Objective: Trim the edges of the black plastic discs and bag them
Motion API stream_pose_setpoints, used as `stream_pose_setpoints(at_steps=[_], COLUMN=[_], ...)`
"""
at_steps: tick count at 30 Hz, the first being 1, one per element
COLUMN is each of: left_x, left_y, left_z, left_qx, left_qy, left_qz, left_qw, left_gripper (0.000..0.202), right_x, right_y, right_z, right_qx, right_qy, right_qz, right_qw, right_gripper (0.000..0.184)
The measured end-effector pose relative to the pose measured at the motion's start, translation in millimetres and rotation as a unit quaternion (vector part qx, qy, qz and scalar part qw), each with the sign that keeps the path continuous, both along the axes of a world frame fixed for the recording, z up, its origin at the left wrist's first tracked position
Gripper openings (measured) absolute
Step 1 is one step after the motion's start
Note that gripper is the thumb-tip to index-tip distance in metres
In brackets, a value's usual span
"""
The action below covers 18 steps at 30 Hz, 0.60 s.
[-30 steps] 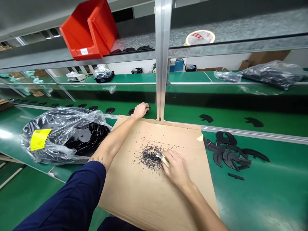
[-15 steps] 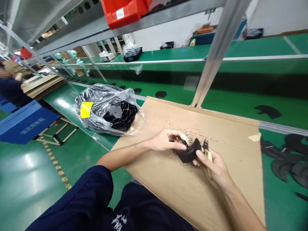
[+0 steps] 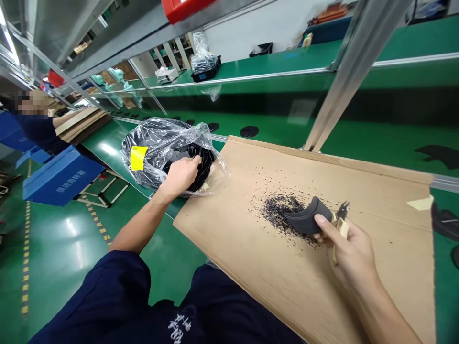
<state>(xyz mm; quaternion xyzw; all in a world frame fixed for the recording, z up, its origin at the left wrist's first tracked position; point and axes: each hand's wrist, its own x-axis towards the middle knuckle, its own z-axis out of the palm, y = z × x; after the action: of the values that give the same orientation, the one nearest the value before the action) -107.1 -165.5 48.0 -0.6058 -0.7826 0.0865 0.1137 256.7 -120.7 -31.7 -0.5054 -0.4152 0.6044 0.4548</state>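
Left hand [image 3: 181, 177] rests in the mouth of a clear plastic bag [image 3: 154, 148] bearing a yellow label [image 3: 138, 158], its fingers [image 3: 195, 162] curled against a stack of flat black pieces [image 3: 205, 167]; whether they grip one, I cannot tell. Right hand [image 3: 347, 253] is closed, pinching a curved matte-black piece [image 3: 304, 217] at its ten o'clock, with small beige-handled cutters [image 3: 340, 222] held in the same fingers, their dark tips at twelve o'clock.

Both hands work over a wide tan cardboard sheet [image 3: 251, 272] laid on a green conveyor bench [image 3: 107, 148]. The bag sits just off its left edge. Bare cardboard spreads between the hands, and a scatter of black crumbs [image 3: 276, 215] lies at nine o'clock from the held piece, touching it. A strip of pale tape [image 3: 420, 203] marks the sheet's right edge, at two o'clock from the right hand.
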Motion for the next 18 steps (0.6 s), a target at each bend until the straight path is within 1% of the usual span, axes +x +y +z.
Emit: stream_pose_setpoints(at_steps=[2,3,4,5,6,8,9,10,11,12,13,14,16,18], left_x=[-1,0,3,8,15,37,52,68,84,100,115,129,148,157], left_y=[-4,-5,-4,-2,1,11,16,21,25,28,30,30,30,29], left_z=[4.3,6.0,6.5,5.4,2.4,-9.4,-17.3,-25.8,-34.4,-42.4,-49.8,-56.3,-67.2,-76.3], left_qx=[0.086,0.142,0.195,0.236,0.26,0.274,0.275,0.276,0.278,0.279,0.28,0.284,0.295,0.299], left_qy=[-0.055,-0.11,-0.184,-0.27,-0.357,-0.505,-0.556,-0.591,-0.612,-0.62,-0.615,-0.594,-0.512,-0.415], left_qz=[-0.027,-0.053,-0.084,-0.116,-0.146,-0.192,-0.208,-0.222,-0.236,-0.253,-0.275,-0.304,-0.371,-0.43], left_qw=[0.994,0.982,0.96,0.926,0.885,0.796,0.756,0.725,0.702,0.688,0.684,0.689,0.716,0.744], left_gripper=[0.024,0.025,0.026,0.026,0.025,0.022,0.021,0.019,0.017,0.015,0.012,0.01,0.007,0.009], right_x=[0,1,1,1,1,1,1,1,0,0,-1,-1,-1,-1], right_y=[0,0,0,-1,-2,-4,-5,-7,-8,-9,-11,-12,-14,-16], right_z=[-1.8,-2.7,-3.4,-3.9,-4.2,-3.7,-3.2,-2.8,-2.4,-2.3,-2.5,-3.0,-4.3,-5.8], right_qx=[0.003,0.005,0.008,0.008,0.008,0.002,-0.001,-0.002,-0.002,-0.003,-0.002,-0.004,-0.006,-0.008], right_qy=[-0.001,-0.002,-0.001,0.001,0.004,0.015,0.02,0.024,0.028,0.03,0.031,0.035,0.04,0.041], right_qz=[0.0,0.001,0.002,0.003,0.006,0.01,0.013,0.016,0.015,0.017,0.017,0.016,0.016,0.014], right_qw=[1.0,1.0,1.0,1.0,1.0,1.0,1.0,1.0,1.0,0.999,0.999,0.999,0.999,0.999], right_gripper=[0.052,0.052,0.051,0.052,0.052,0.053,0.053,0.054,0.054,0.054,0.053,0.052,0.049,0.046])
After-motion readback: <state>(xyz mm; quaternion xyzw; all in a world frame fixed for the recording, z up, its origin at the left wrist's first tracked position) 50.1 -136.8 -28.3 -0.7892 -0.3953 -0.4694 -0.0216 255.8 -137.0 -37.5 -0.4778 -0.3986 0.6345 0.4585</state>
